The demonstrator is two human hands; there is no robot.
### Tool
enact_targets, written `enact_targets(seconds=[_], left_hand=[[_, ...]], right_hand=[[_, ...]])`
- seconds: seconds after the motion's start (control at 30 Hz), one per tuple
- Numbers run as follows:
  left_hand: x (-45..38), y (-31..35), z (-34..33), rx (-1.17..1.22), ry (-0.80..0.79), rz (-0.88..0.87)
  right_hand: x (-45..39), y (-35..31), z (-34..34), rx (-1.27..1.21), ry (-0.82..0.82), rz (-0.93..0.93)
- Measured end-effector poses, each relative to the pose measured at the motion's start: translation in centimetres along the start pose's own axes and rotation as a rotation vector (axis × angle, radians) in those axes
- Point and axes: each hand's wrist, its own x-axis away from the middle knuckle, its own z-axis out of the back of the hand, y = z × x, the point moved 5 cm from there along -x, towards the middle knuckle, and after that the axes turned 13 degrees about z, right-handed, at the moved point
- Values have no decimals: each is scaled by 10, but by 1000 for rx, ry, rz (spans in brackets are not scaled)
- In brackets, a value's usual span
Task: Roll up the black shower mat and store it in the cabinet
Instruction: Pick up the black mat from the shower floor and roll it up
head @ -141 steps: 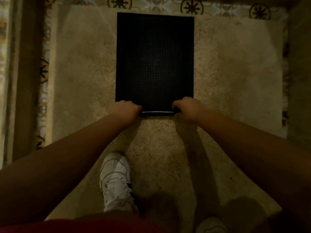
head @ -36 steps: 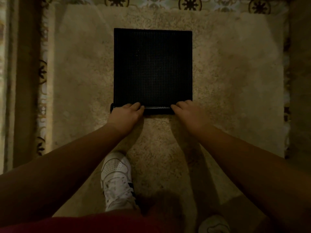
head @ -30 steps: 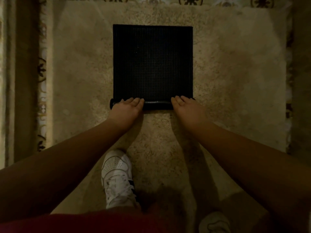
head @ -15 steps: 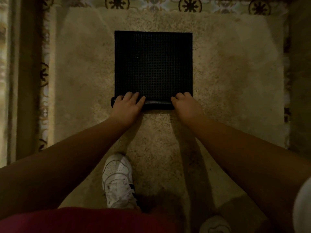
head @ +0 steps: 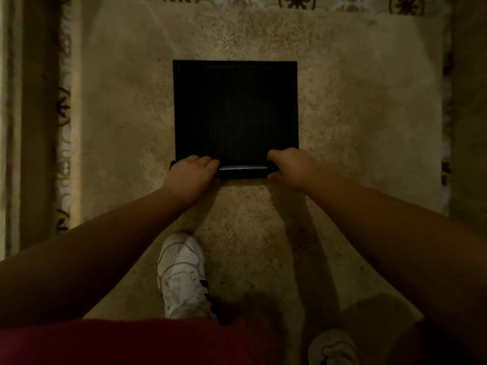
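— Mat (head: 235, 111)?
— Black, gridded, lying flat on the rug (head: 369, 106), roughly at the rug's middle. Near edge already rolled into a tight tube (head: 243, 171), glossy along the top, running crosswise between the two hands. Rest of it still unrolled, stretching away from the roll toward the far end of the rug.
— Left hand (head: 191, 175)?
— Curled over the left end of the roll, knuckles up, fingers (head: 208, 162) hooked onto the flat part just past the tube. A small black stub of the roll poking out beyond the hand's outer side.
— Right hand (head: 291, 165)?
— Same on the right end: wrapped round the roll, fingers bent over its top. Thumb hidden underneath, probably tucked against the near side, but too dark to tell.
— Around that?
— Beige, shaggy rug, mottled in the dim light, with long arm shadows falling back from the hands. Patterned tile floor (head: 295, 1) showing as a strip past the far edge, with dark round motifs, and another strip down the left side. White sneaker (head: 181, 272) planted on the rug below the left hand, toe toward the mat. Second shoe (head: 332, 347) partly cut off at the bottom right. Red cloth (head: 118, 341) filling the bottom left.
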Motion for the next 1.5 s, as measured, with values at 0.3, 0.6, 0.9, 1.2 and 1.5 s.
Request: enact_targets(seconds=[0.3, 0.6, 0.9, 1.2, 1.5], left_hand=[[-20, -8, 4, 64, -84, 39], [-8, -12, 3, 255, 92, 23], [-28, -5, 18, 147, -19, 104], [-51, -14, 30, 220, -73, 148], [-35, 0, 15, -30, 140, 19]], right_hand=[[18, -1, -9, 95, 280, 25], [-5, 15, 3, -50, 138, 9], [-18, 21, 14, -125, 91, -25], [-11, -3, 4, 61, 354, 49], [-24, 7, 17, 26, 200, 52]])
